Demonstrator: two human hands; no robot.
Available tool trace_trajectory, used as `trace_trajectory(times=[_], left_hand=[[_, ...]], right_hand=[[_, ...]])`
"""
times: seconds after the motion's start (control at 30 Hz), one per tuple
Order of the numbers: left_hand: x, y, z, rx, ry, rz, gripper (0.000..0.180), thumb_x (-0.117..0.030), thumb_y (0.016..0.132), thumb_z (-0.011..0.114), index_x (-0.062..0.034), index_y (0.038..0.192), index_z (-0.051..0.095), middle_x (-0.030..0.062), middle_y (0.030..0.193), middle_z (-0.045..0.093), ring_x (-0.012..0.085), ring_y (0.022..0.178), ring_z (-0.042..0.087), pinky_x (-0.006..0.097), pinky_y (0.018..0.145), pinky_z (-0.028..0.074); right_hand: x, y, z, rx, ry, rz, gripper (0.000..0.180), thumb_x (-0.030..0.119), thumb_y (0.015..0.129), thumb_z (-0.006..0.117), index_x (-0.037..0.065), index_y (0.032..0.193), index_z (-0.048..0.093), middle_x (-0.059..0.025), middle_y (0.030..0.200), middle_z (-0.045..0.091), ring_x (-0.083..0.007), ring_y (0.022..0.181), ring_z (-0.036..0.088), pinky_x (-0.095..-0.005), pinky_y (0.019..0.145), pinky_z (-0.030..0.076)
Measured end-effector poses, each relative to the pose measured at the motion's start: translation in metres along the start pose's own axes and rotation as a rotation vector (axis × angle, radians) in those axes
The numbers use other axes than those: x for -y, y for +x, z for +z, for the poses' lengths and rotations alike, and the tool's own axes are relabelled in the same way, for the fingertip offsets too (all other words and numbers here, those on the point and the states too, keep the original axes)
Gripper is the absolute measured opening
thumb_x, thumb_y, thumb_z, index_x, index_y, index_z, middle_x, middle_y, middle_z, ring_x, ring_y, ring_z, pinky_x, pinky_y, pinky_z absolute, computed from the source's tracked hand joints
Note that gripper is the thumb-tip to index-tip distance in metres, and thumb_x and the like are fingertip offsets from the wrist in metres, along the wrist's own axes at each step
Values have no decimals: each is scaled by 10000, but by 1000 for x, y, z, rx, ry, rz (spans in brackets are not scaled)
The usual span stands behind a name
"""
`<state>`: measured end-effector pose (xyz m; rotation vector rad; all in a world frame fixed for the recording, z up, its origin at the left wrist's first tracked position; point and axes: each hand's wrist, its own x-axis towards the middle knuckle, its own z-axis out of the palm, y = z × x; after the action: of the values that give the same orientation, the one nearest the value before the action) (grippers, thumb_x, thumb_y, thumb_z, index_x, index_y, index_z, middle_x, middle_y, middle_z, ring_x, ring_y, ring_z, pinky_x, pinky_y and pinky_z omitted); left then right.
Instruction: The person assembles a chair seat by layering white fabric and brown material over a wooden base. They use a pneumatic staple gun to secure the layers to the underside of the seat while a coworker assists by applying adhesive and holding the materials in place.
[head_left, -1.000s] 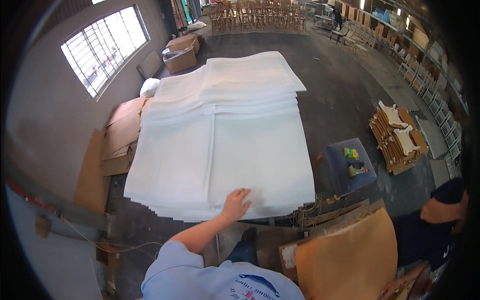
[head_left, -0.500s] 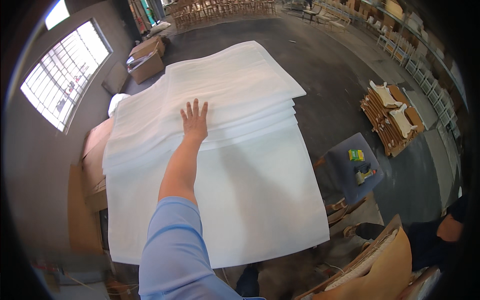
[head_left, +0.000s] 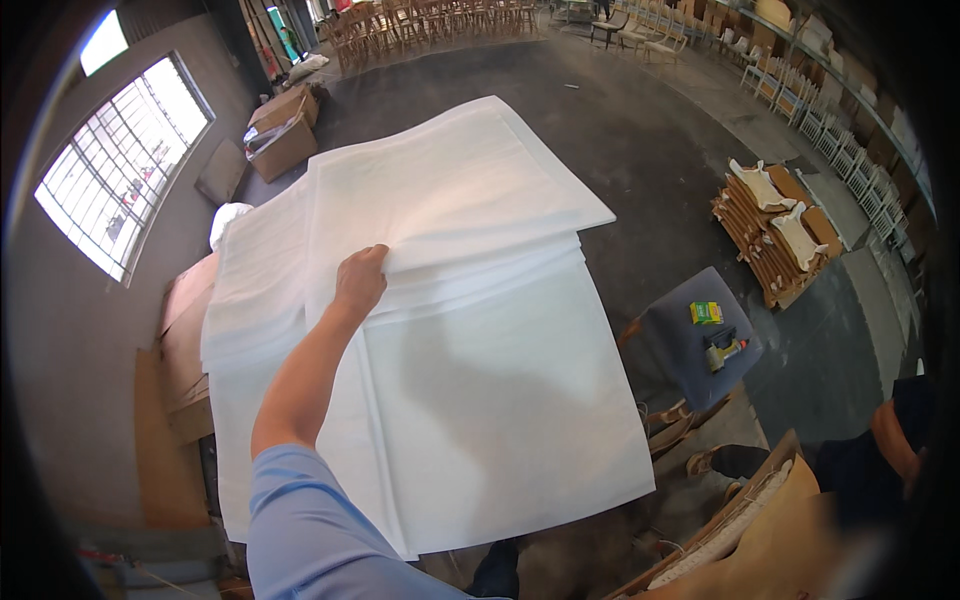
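Large white sheets of thin, soft material, perhaps padding or foam, lie stacked in front of me. The top sheet [head_left: 430, 190] covers the far part, with layered folds or edges just under its near side. My left hand [head_left: 362, 278] is closed on the near edge of this sheet, fingers pinched together at the fold. A wide lower sheet [head_left: 520, 400] spreads toward me, with a long crease or overlapping edge beside my forearm and a shadow across it. My right hand is out of the picture.
A cushioned seat [head_left: 680, 350] at right bears a nail gun [head_left: 722, 352] and a small green-yellow box [head_left: 705, 313]. Beyond it stand stacked wooden parts [head_left: 755, 250]. Cardboard boxes [head_left: 283, 145] sit far left near a barred window. Another person's arm [head_left: 893, 437] shows at lower right.
My left hand has gone from lying flat with spread fingers to pinching the sheet's edge. It moved slightly left and nearer. A long crease or edge now shows on the lower sheet.
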<state>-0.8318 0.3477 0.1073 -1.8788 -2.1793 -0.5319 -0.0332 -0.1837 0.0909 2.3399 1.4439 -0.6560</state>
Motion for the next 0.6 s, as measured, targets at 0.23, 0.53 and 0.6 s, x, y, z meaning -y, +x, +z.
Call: trace_trajectory(times=[0.23,0.53,0.6], left_hand=[[-14,-56,33,-19,186,6,913,108,832,652,-176,1672,438,189,1608,484,439,1540,404,658,1264,265],[17,-28,71,-148,325,119,646,19,878,663,-96,1510,593,123,1353,666,338,1158,626,516,1043,448],[0,-14,70,-127,303,187,571,17,864,675,-77,1425,622,114,1260,686,328,1097,647,493,1009,474]], right_hand=[[1,-1,-6,52,19,31,312,278,959,620,54,1128,754,-252,1044,742,-468,1005,706,-570,864,552],[1,10,-5,-75,6,-87,282,259,950,629,62,1108,755,-257,1046,745,-490,995,697,-589,868,547],[1,-10,0,-103,36,-50,282,256,952,628,62,1111,756,-260,1055,746,-492,999,697,-589,872,548]])
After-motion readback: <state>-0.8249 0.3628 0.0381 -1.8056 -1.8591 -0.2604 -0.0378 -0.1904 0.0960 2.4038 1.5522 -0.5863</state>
